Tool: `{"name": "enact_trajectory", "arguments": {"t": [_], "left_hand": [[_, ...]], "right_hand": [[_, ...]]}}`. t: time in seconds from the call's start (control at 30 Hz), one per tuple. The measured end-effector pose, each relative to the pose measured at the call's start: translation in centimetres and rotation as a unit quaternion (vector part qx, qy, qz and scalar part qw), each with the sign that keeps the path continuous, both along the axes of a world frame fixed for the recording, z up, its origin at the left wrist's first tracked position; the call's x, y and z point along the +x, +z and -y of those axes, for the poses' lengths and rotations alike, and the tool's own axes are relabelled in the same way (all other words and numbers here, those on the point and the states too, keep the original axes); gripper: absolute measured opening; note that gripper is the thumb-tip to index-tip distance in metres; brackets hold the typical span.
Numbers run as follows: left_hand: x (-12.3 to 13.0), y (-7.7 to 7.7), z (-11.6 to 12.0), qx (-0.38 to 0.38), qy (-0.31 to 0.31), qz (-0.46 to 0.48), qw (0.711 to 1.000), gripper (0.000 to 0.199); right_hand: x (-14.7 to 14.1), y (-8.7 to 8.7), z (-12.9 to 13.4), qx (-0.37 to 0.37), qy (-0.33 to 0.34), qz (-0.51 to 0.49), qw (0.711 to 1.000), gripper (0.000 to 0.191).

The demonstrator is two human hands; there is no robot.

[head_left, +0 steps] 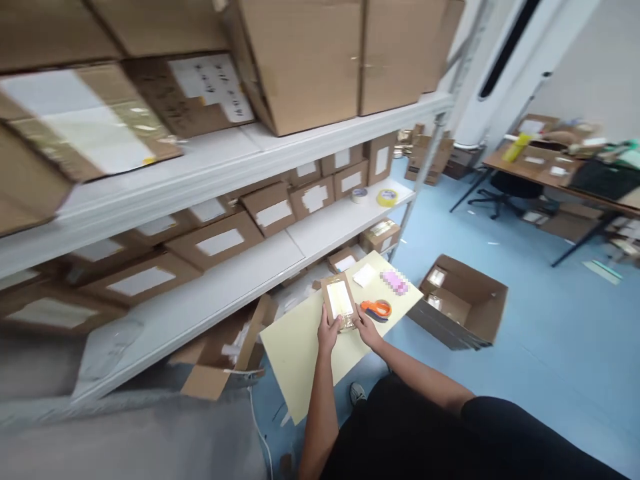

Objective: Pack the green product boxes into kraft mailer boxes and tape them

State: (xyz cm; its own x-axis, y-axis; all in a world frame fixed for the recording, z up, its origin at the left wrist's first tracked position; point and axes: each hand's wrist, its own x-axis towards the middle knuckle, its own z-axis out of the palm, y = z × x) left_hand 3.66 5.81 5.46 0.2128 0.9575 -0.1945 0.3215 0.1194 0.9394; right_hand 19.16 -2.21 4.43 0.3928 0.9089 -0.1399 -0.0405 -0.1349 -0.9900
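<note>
Between my two hands is a small brown cardboard box (340, 298) with a white label and shiny clear tape on its upper face. My left hand (329, 331) grips its near left corner, and my right hand (367, 328) holds the near right side. The box is over a pale yellow board (300, 350). Orange-handled scissors (377, 309) lie on the board just right of my right hand. Beyond them are a white slip of paper (365, 275) and a pink blurred-out object (395, 282).
A metal shelf (250, 257) with labelled boxes runs along the left; two tape rolls (387, 198) sit on it. An open carton (480, 293) stands on the blue floor at right, another open box (225, 347) below the shelf. A cluttered desk (537, 170) is farther back.
</note>
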Motion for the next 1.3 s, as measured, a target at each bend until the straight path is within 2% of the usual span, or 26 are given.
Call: {"name": "enact_trajectory", "arguments": {"t": [0.17, 0.27, 0.33, 0.43, 0.57, 0.67, 0.73, 0.8, 0.9, 1.0, 1.13, 1.3], "left_hand": [[11.9, 3.4, -1.1, 0.019, -0.159, 0.072, 0.984, 0.083], [19.8, 4.9, -0.2, 0.019, -0.238, 0.083, 0.967, 0.078], [25.1, 5.2, 1.0, 0.008, -0.279, 0.068, 0.958, 0.076], [32.7, 4.8, 3.1, -0.009, -0.335, 0.065, 0.940, 0.075], [41.9, 2.6, 5.5, -0.032, -0.393, 0.072, 0.916, 0.072], [47.6, 1.2, 6.4, -0.048, -0.408, 0.057, 0.910, 0.072], [50.8, 0.9, 6.4, -0.044, -0.406, 0.024, 0.913, 0.075], [53.2, 1.2, 5.8, -0.012, -0.385, -0.034, 0.922, 0.080], [55.4, 2.2, 4.2, 0.050, -0.322, -0.117, 0.938, 0.086], [56.2, 3.2, 2.5, 0.085, -0.289, -0.122, 0.946, 0.079], [55.9, 4.2, 1.1, 0.114, -0.272, -0.086, 0.952, 0.064], [53.8, 5.1, 0.8, 0.080, -0.241, -0.058, 0.966, 0.060]], "right_hand": [[9.8, 2.7, 3.0, 0.016, -0.138, -0.018, 0.990, 0.075], [15.8, 3.5, 6.0, 0.033, -0.214, -0.036, 0.976, 0.076], [19.6, 3.7, 8.0, 0.038, -0.263, -0.050, 0.963, 0.076], [25.2, 3.1, 10.9, 0.023, -0.329, -0.065, 0.942, 0.076], [32.6, 1.3, 13.9, -0.002, -0.379, -0.082, 0.922, 0.074], [37.7, 0.2, 15.0, -0.005, -0.392, -0.096, 0.915, 0.070], [41.0, -0.1, 15.0, -0.017, -0.387, -0.098, 0.917, 0.066], [44.1, -0.1, 14.7, -0.063, -0.380, -0.074, 0.920, 0.062], [48.0, 0.5, 14.1, -0.142, -0.375, -0.009, 0.916, 0.056], [50.5, 1.3, 13.6, -0.134, -0.370, 0.011, 0.919, 0.052], [51.7, 2.6, 12.4, -0.080, -0.347, 0.010, 0.934, 0.045], [50.4, 4.4, 9.7, -0.060, -0.286, 0.027, 0.956, 0.035]]}}
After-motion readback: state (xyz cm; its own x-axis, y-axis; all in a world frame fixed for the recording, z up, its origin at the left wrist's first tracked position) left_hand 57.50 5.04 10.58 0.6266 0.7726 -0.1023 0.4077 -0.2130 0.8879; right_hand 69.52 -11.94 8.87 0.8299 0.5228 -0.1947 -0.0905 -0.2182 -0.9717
